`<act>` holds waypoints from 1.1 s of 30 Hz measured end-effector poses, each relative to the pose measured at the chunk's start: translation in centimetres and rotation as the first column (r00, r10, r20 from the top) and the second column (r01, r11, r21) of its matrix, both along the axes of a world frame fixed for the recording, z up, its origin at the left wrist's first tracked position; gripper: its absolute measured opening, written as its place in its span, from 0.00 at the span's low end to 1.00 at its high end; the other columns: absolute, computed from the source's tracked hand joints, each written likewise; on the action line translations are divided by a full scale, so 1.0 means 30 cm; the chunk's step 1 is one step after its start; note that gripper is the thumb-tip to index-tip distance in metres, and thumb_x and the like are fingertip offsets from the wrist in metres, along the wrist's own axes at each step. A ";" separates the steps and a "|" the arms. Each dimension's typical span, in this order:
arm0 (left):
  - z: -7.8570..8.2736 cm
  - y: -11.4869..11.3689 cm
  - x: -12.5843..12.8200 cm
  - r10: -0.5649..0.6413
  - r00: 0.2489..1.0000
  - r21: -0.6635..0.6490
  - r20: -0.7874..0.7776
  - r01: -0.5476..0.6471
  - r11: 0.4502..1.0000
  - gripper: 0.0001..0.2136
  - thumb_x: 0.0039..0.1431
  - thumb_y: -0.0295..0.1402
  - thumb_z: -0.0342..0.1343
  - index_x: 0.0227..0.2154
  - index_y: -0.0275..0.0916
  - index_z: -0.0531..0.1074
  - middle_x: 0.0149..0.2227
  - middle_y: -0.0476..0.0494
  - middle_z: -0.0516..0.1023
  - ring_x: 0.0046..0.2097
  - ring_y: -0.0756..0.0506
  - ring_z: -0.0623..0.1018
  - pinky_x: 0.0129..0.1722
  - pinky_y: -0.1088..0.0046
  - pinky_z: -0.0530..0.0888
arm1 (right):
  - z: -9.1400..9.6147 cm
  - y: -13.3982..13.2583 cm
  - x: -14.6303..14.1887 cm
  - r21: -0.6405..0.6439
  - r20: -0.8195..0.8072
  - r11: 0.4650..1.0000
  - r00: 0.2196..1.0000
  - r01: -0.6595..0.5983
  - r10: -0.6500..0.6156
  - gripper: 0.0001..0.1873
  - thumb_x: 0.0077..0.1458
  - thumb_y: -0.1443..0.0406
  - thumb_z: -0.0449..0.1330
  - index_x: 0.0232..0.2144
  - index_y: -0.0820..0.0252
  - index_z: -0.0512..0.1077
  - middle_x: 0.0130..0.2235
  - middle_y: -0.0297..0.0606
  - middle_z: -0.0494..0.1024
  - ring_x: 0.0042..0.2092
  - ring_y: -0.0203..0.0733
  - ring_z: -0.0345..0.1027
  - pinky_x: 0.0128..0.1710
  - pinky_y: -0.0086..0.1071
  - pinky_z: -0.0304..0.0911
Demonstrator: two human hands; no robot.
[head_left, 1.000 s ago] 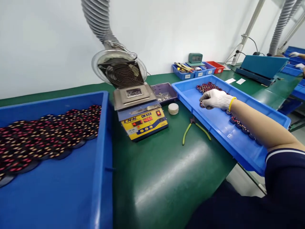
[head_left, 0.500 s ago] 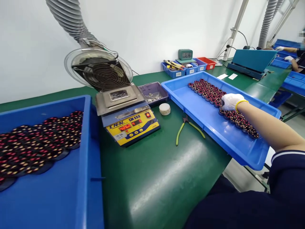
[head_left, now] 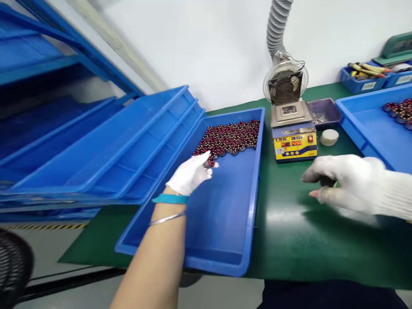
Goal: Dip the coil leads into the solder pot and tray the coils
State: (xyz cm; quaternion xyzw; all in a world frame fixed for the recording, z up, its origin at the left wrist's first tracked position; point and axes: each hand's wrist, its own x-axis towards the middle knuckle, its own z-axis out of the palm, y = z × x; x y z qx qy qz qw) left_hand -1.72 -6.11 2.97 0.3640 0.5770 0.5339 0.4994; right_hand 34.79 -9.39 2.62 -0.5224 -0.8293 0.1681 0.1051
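Note:
My left hand (head_left: 192, 174), in a white glove, reaches into the blue tray (head_left: 254, 189) on the left. Its fingertips are closed on one dark red coil at the near edge of the pile of coils (head_left: 231, 135) at the tray's far end. My right hand (head_left: 349, 186), also gloved, hovers over the green table mat to the right of that tray. Its fingers are curled round a small dark part that I cannot make out. A second blue tray (head_left: 363, 124) with more coils (head_left: 399, 109) lies at the far right.
A yellow-fronted solder pot (head_left: 294, 143) stands between the trays, with a fume fan and hose (head_left: 286, 88) behind it. Beside it are a white round tin (head_left: 328, 137) and a grey dish (head_left: 323, 113). Empty blue trays (head_left: 112, 146) are stacked at the left, and small tool bins (head_left: 363, 79) sit at the back right.
The view has swung left. My right hand has left the right tray and now hangs over the mat. My left hand has come into view, reaching into the left tray's coils.

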 end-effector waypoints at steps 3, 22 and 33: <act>-0.025 0.003 0.150 -0.140 0.975 0.015 0.171 0.140 0.990 0.15 0.53 0.42 0.63 0.39 0.36 0.76 0.26 0.46 0.75 0.28 0.50 0.76 0.18 0.82 0.67 | -0.008 0.018 -0.142 0.000 -0.197 1.000 0.980 -0.030 0.029 0.21 0.45 0.52 0.64 0.45 0.39 0.74 0.45 0.33 0.79 0.41 0.50 0.75 0.31 0.40 0.66; -0.115 -0.001 0.516 -0.379 0.886 0.031 0.267 0.385 0.923 0.19 0.48 0.34 0.68 0.43 0.35 0.75 0.38 0.44 0.78 0.42 0.47 0.78 0.42 0.73 0.75 | -0.072 0.148 -0.146 0.018 -0.242 0.993 0.964 0.117 -0.109 0.27 0.45 0.51 0.65 0.49 0.48 0.70 0.50 0.37 0.75 0.47 0.52 0.71 0.40 0.42 0.67; -0.118 -0.020 0.501 -0.308 0.947 0.046 0.093 0.305 0.951 0.22 0.43 0.38 0.71 0.40 0.35 0.72 0.35 0.48 0.77 0.34 0.51 0.78 0.38 0.73 0.77 | -0.040 0.177 -0.075 0.084 -0.168 0.986 0.974 -0.143 0.155 0.21 0.58 0.65 0.53 0.54 0.57 0.71 0.49 0.41 0.76 0.51 0.50 0.70 0.47 0.40 0.65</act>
